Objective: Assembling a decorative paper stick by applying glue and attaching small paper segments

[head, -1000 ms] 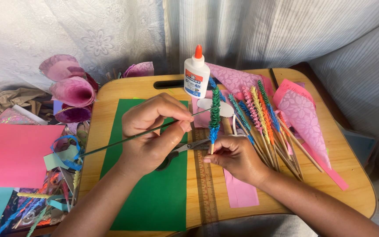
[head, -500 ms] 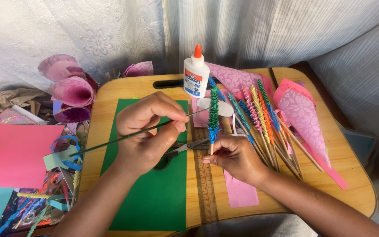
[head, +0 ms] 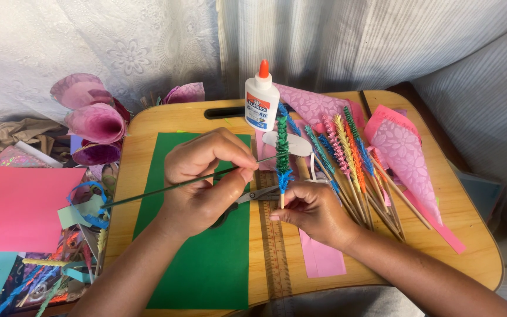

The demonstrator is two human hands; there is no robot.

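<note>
My right hand [head: 309, 211] pinches the bottom of a wooden stick [head: 282, 154] held upright, wrapped in fringed green paper with a blue tuft below. My left hand [head: 206, 182] pinches a long thin green paper strip [head: 148, 192] that runs from the stick out to the left. Both hands hover over a green paper sheet [head: 206, 258] on a small wooden lap table [head: 459, 235]. Scissors [head: 253, 195] lie under my hands, mostly hidden.
A white glue bottle [head: 261, 100] with an orange cap stands at the back. Several finished fringed sticks [head: 347, 158] and pink patterned paper cones [head: 406, 152] lie on the right. A ruler [head: 274, 258] and pink strip [head: 321, 261] lie near. Pink paper, scraps and rolled cones sit left.
The hands and stick have stayed almost in place. The left hand's fingers have shifted slightly on the green strip.
</note>
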